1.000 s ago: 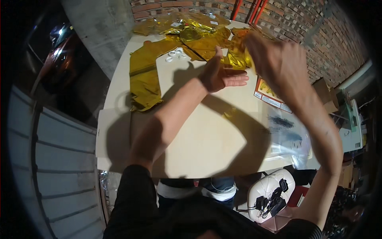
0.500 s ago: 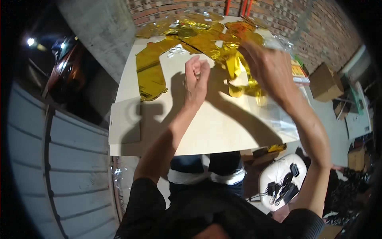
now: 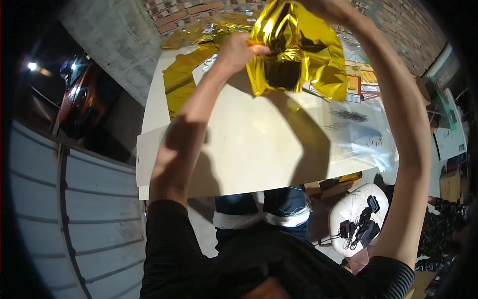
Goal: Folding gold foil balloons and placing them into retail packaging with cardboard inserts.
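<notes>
A crumpled gold foil balloon (image 3: 323, 55), uninflated, hangs over the far part of the table, raised between my hands. My left hand (image 3: 235, 52) pinches its left edge, thumb toward the foil. At the top of the view my right hand (image 3: 328, 9) grips its upper edge, though the fingers are partly cut off. Left of it, another flat gold foil balloon (image 3: 180, 79) lies on the pale tabletop (image 3: 254, 144), partly behind my left forearm. A few small white pieces (image 3: 209, 63) lie near my left wrist.
Clear plastic bags (image 3: 361, 132) lie along the table's right side, with printed packages (image 3: 361, 84) behind them. More foil in clear wrapping (image 3: 199, 35) is at the far edge, before a brick wall (image 3: 184, 15). A white stool (image 3: 343, 214) with black adapters and cables stands at lower right.
Both hands have moved farther away and up. The gold foil balloon, lying crumpled on the table before, is now lifted and spread between them. My left hand, empty before, now grips it.
</notes>
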A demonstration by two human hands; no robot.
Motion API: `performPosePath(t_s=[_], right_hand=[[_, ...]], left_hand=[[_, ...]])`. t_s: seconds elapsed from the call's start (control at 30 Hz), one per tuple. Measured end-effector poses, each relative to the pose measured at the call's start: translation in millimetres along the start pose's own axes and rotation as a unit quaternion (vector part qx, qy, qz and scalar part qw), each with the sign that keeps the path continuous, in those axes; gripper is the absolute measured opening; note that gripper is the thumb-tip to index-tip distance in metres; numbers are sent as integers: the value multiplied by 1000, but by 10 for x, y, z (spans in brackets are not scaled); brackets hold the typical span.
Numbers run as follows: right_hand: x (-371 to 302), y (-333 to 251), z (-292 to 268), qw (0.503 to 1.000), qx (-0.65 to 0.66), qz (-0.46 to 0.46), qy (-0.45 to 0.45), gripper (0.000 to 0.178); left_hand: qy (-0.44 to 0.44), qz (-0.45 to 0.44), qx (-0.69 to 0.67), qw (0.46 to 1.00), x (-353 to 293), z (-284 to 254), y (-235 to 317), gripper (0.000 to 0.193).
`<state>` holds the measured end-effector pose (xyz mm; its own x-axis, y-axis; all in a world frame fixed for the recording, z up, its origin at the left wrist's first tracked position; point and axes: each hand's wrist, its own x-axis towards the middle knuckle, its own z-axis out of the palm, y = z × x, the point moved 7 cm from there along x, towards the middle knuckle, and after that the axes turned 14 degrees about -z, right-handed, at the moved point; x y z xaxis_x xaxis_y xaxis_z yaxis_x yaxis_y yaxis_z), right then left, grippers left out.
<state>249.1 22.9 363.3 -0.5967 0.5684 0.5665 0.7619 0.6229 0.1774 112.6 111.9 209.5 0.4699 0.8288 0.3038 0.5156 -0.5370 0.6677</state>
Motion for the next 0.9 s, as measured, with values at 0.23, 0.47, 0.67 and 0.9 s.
performPosePath(t_s=[0.23, 0.47, 0.67, 0.9], right_hand=[[-367, -737, -394, 988, -69, -36, 131, 21], [-1480, -2151, 906, 999, 7, -37, 31, 43], [-1963, -2234, 1809, 994, 73, 47, -65, 44], [-2014, -2269, 1539, 985, 162, 60, -21, 37]], left_hand=[[213, 70, 31, 974, -244, -869, -228, 18], [119, 242, 174, 947, -1001, -397, -940, 47], [-43, 119, 262, 957, -1081, 217, -1523, 55], [-54, 95, 300, 948, -1274, 332, -1629, 64]])
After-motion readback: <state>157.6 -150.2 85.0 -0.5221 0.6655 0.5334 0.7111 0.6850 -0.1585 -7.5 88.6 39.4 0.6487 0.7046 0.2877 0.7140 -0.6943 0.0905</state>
